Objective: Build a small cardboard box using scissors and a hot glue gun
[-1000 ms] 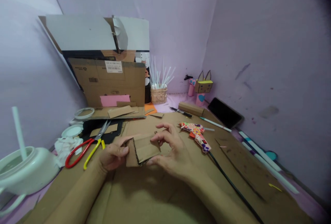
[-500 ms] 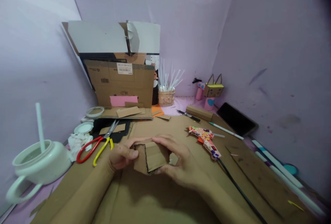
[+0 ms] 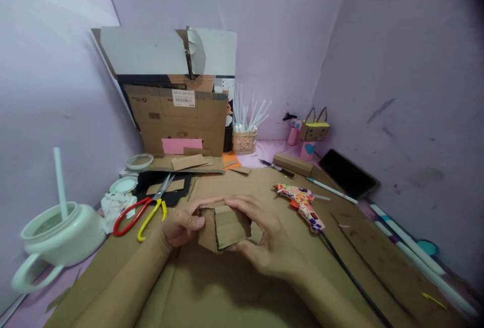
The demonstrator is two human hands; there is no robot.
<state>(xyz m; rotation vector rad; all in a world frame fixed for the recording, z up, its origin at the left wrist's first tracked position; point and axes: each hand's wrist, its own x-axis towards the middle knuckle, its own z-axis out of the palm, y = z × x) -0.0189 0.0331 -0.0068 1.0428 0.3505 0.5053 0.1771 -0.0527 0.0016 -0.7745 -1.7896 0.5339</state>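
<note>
Pinching a folded cardboard piece (image 3: 224, 227) at lower centre of the frame, left hand (image 3: 181, 227) and right hand (image 3: 266, 244) are being closed on its sides just above the worktop (image 3: 212, 292). Too much squeeze is risking crushed panels. Fold edge is facing the camera; long axis is running left-right.

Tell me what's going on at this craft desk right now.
A person holds a small folded cardboard piece between both hands, just above a cardboard sheet that covers the desk. The left hand grips its left side with the thumb on the front; the right hand wraps over its top and right side. Red and yellow scissors lie to the left, a patterned glue gun to the right, both untouched.
</note>
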